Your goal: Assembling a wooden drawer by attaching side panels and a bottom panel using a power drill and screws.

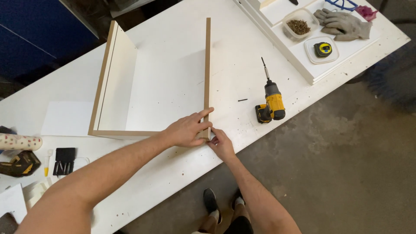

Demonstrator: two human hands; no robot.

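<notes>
An open three-sided frame of white boards with brown edges stands on a white worktable. My left hand lies flat over the frame's near right corner, index finger stretched along the right board's top edge. My right hand pinches that same corner from the outside, fingertips against the board's end. A yellow and black cordless drill lies on the table just right of the frame, bit pointing away from me. A small dark screw rests between drill and board.
A clear tub of screws, grey work gloves and a tape measure in a lid sit on stacked white panels at far right. A black bit case, glue tube and another tool lie at left. My shoes stand on the concrete floor.
</notes>
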